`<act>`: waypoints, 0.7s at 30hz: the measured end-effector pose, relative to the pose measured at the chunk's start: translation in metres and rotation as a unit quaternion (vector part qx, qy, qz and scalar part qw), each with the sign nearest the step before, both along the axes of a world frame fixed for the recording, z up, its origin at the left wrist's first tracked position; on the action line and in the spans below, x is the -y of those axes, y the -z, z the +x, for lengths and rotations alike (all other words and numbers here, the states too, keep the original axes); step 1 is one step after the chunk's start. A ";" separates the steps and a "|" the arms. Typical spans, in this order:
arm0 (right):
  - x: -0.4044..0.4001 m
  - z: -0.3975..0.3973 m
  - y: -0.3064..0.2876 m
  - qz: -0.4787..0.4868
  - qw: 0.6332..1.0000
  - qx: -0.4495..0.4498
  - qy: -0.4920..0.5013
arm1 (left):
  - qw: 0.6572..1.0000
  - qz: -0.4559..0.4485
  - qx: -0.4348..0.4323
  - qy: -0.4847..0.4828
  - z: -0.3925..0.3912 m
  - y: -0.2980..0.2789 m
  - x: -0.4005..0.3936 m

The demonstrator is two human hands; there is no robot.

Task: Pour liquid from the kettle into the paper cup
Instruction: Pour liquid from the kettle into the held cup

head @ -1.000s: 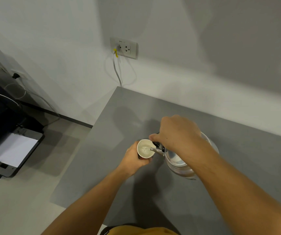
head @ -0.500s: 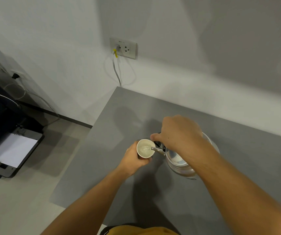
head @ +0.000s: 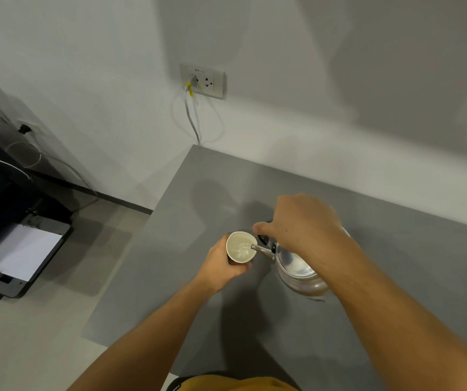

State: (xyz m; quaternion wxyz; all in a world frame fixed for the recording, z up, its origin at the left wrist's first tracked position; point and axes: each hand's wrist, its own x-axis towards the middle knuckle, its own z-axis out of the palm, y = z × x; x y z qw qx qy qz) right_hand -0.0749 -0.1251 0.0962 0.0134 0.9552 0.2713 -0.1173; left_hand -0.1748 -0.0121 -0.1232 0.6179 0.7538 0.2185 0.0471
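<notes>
A white paper cup (head: pixel 240 247) stands upright on the grey table (head: pixel 396 249), with clear liquid inside it. My left hand (head: pixel 221 263) wraps around the cup's left side. A shiny metal kettle (head: pixel 297 269) is tilted to the left, and its spout tip (head: pixel 254 246) reaches over the cup's right rim. A thin stream runs from the spout into the cup. My right hand (head: pixel 300 221) grips the kettle's black handle from above and hides most of it.
The table's left edge (head: pixel 147 241) drops to a pale floor. A black printer (head: pixel 20 249) with white paper sits on the floor at the left. On the wall behind the table, a socket (head: pixel 202 80) holds a plugged white cable.
The liquid level in the cup has risen a little. Both hands and the kettle have held almost the same place.
</notes>
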 end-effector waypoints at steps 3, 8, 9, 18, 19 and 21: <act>0.007 0.001 -0.001 0.005 1.000 -0.001 0.011 | 1.000 0.005 -0.008 0.000 0.000 0.001 0.002; 0.015 0.002 -0.003 0.017 0.999 -0.013 0.034 | 1.000 0.012 -0.010 0.001 -0.001 0.002 0.000; 0.017 0.003 -0.003 0.021 0.999 -0.019 0.039 | 1.000 0.012 -0.010 0.001 -0.001 0.002 -0.001; 0.042 0.012 0.009 0.076 0.990 -0.098 0.069 | 1.000 0.015 -0.008 -0.001 0.000 0.003 -0.002; 0.046 0.013 0.011 0.085 0.988 -0.105 0.072 | 1.000 0.019 -0.007 -0.001 0.000 0.004 -0.003; 0.054 0.016 0.015 0.097 0.985 -0.119 0.078 | 1.000 0.027 -0.008 -0.001 -0.001 0.004 -0.003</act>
